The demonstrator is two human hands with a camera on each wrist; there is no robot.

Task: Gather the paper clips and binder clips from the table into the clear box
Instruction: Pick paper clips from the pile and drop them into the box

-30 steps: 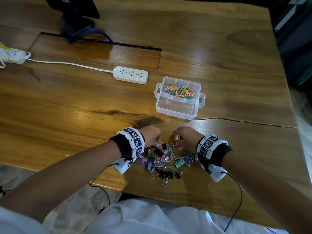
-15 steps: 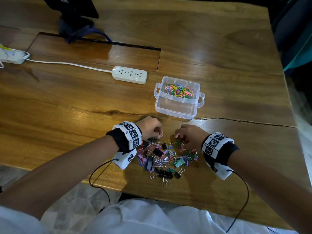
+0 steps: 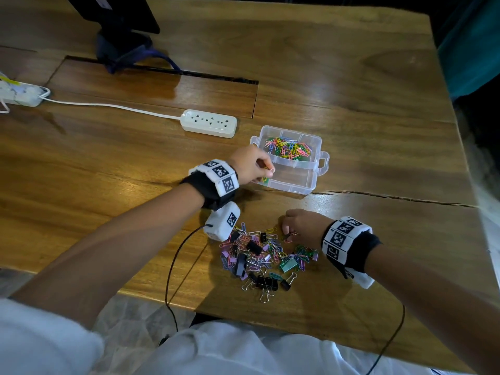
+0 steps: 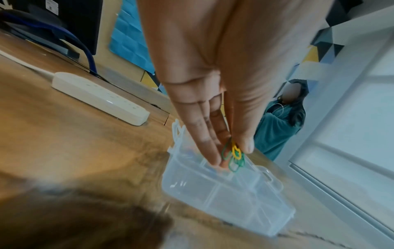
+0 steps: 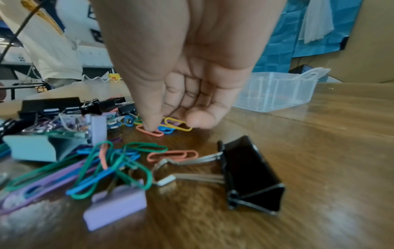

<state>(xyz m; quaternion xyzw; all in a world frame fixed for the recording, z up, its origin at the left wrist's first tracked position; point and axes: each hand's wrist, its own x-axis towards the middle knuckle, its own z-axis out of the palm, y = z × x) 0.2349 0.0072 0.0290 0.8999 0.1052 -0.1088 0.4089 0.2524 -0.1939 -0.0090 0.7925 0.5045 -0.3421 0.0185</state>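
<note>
Head view. Clear box (image 3: 311, 182), 1 pc, lidless, toward the far right part of the surface (image 3: 351, 77), divided into compartments. Far compartment: a heap of coloured paper clips (image 3: 288, 148), too many to count. Near compartment: a few clips at its left end under the fingers, otherwise bare plastic. Left hand (image 3: 250, 165) at the box's left end, over the near compartment, fingertips drawn together. Mixed pile (image 3: 263, 257) of paper clips and binder clips near the front edge of the surface, well short of the box; count not possible. Right hand (image 3: 303, 226) at the pile's far right side, fingers down on the clips. Power strip (image 3: 208, 123), 1 pc, white, left of the box.

Left wrist view. Left hand (image 4: 213, 84) hangs over the box (image 4: 224, 198); thumb and fingers pinch small clips (image 4: 233, 155), green and yellow, approx. 3, exact no. unclear. Clips sit above the box's compartments.

Right wrist view. Right hand (image 5: 181, 75) fingers pressed together, thumb tip on an orange clip (image 5: 150, 132) lying flat on the surface; a yellow clip (image 5: 178, 123) just beside the fingertips. Whether anything is gripped: cannot tell. Nearest the lens: black binder clip (image 5: 251, 175), 1 pc; lilac binder clip (image 5: 115, 205), 1 pc. Box (image 5: 277, 91) behind, to the right, apart from the hand.
</note>
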